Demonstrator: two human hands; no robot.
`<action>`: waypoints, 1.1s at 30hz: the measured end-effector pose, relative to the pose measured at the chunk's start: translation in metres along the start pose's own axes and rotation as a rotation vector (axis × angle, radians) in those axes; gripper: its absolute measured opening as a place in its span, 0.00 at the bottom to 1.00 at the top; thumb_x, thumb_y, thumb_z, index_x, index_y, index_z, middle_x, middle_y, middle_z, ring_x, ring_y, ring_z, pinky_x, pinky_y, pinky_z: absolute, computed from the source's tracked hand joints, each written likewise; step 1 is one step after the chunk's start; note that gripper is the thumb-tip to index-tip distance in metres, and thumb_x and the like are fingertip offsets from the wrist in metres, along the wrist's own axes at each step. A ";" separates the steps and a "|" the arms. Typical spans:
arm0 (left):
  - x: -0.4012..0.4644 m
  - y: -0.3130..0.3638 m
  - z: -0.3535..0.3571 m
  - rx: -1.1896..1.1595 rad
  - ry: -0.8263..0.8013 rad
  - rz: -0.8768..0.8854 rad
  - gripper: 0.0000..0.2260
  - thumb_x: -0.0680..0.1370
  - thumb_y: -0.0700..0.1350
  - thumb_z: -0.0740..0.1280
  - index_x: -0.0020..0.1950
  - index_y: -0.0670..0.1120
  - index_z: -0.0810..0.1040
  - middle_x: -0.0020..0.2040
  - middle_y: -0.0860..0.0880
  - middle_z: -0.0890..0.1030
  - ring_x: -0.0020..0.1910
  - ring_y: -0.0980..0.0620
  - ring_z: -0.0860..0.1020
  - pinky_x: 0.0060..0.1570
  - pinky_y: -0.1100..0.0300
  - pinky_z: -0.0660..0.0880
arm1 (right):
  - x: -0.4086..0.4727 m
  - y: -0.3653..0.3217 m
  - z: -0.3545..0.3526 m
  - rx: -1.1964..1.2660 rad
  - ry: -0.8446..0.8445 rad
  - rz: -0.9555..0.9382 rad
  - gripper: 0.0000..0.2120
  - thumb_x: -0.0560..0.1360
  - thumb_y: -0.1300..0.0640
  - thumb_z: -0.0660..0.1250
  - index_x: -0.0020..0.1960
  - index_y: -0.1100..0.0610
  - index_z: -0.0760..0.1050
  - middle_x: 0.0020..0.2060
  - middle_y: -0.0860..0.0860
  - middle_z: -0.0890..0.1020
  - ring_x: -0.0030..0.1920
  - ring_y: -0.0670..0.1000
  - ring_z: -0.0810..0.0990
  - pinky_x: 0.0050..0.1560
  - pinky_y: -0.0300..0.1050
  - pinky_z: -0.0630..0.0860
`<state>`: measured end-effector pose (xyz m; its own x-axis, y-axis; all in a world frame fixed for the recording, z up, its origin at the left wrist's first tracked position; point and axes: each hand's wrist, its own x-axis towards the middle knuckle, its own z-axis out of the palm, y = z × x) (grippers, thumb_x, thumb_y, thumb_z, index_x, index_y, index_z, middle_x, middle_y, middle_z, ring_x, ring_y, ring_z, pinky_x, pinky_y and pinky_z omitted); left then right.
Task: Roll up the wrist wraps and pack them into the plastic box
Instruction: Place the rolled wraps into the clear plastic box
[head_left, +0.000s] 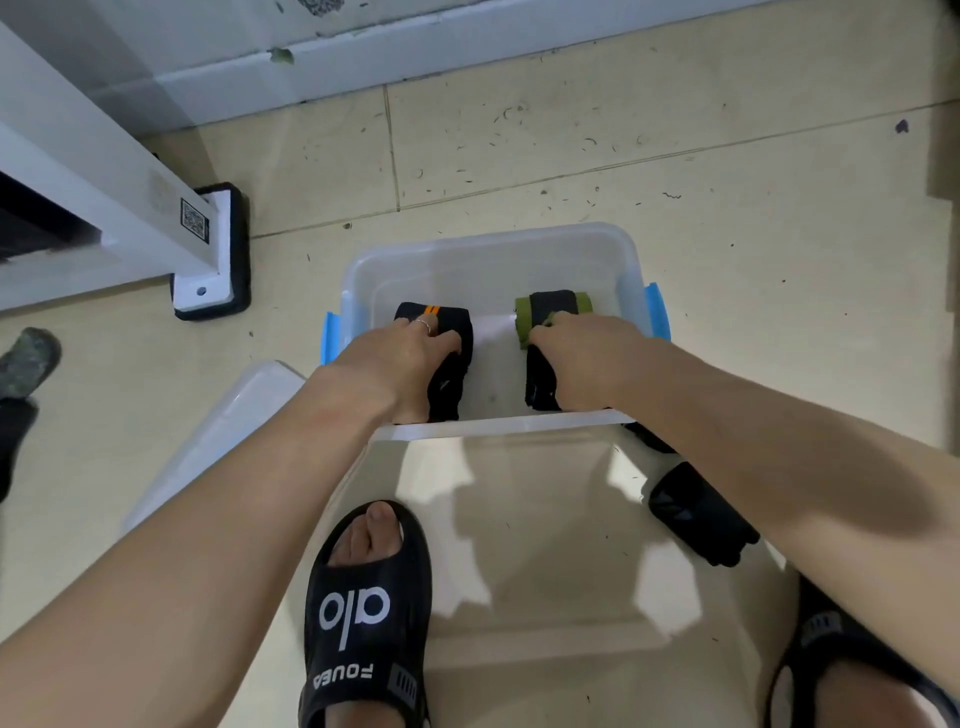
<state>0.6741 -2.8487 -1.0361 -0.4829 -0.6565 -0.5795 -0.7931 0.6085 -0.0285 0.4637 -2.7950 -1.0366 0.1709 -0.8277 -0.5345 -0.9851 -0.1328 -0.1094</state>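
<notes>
Head view: both hands reach down into the plastic box (613, 244) on the floor. The left hand (400, 364) has its fingers closed over the black wrap with orange stripes (441, 317), and the right hand (582, 358) grips the green-and-black wrap (550, 306), probably seating them side by side. Another black wrap (696, 514) waits outside, by the box's near right corner.

Beige tiled floor (675, 218), glossy, grout lines visible, scattered with dark specks and short hairs. White baseboard (415, 57) along far wall, chipped in one spot. White metal frame leg (104, 171) at left, on black-edged foot plate (213, 280); QR sticker (194, 221) attached.
</notes>
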 end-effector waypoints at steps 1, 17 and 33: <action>-0.001 -0.002 -0.002 -0.043 -0.021 0.002 0.26 0.74 0.48 0.73 0.70 0.53 0.70 0.66 0.48 0.69 0.59 0.45 0.73 0.46 0.52 0.76 | 0.000 0.000 0.003 -0.012 0.013 0.004 0.16 0.75 0.58 0.67 0.62 0.57 0.73 0.57 0.54 0.75 0.53 0.57 0.78 0.41 0.48 0.68; -0.003 0.004 -0.001 -0.142 0.073 -0.047 0.30 0.73 0.50 0.73 0.73 0.54 0.67 0.67 0.46 0.63 0.62 0.45 0.67 0.55 0.53 0.75 | -0.001 -0.007 0.000 -0.006 0.025 -0.005 0.10 0.76 0.64 0.63 0.56 0.58 0.75 0.54 0.56 0.76 0.51 0.57 0.77 0.44 0.49 0.73; -0.002 0.012 -0.001 -0.094 0.131 -0.100 0.22 0.75 0.65 0.69 0.46 0.47 0.72 0.50 0.49 0.71 0.48 0.49 0.68 0.40 0.55 0.67 | -0.003 -0.001 0.001 0.007 0.057 -0.004 0.07 0.75 0.67 0.64 0.53 0.60 0.75 0.51 0.56 0.77 0.47 0.57 0.78 0.40 0.47 0.70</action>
<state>0.6658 -2.8404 -1.0342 -0.4397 -0.7677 -0.4662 -0.8676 0.4973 -0.0005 0.4639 -2.7918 -1.0361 0.1735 -0.8569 -0.4853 -0.9842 -0.1325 -0.1179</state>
